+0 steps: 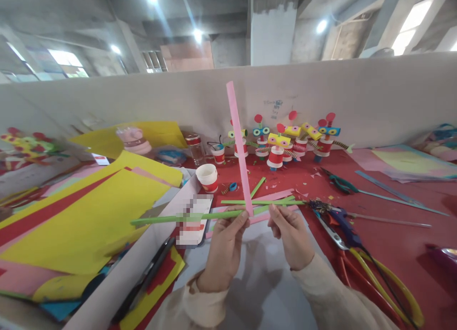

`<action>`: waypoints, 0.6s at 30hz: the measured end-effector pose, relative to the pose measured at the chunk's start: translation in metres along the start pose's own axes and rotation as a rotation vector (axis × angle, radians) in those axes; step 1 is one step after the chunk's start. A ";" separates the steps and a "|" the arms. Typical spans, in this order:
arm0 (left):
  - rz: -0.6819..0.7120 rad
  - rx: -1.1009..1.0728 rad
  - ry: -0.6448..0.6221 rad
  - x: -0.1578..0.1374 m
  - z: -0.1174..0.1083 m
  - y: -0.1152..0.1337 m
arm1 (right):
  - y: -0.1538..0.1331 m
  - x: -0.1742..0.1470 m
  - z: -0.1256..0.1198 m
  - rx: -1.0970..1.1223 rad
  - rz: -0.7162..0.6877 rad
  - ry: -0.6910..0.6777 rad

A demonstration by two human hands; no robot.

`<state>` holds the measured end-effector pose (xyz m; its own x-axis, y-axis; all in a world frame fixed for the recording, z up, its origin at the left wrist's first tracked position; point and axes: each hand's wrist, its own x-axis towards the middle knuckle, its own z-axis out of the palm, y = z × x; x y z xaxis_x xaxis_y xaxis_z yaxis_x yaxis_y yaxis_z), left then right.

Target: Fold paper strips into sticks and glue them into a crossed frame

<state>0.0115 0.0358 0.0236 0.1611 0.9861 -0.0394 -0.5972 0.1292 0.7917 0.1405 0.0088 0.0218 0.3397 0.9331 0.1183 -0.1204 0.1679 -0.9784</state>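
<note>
My left hand pinches a pink paper strip and a green paper strip where they meet at a corner. The pink strip stands upright, leaning slightly left at its top; the green one reaches out to the left. Close by on the right, my right hand is closed, thumb and forefinger pressed together. Whether a strip end lies between those fingers, I cannot make out. Behind the hands, more green strips and pink strips lie crossed on the table.
At right lie large scissors, a glue gun and green-handled pliers. Paper-cup robot figures line the back partition. A paper cup, a phone and yellow sheets are at left.
</note>
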 end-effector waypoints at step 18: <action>-0.047 -0.001 -0.104 0.000 0.001 -0.005 | 0.006 -0.006 0.008 0.034 -0.126 -0.167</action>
<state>0.0154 0.0346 0.0206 0.2692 0.9630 -0.0131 -0.5877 0.1751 0.7899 0.1299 0.0073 0.0164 0.1949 0.9433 0.2689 -0.1188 0.2948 -0.9481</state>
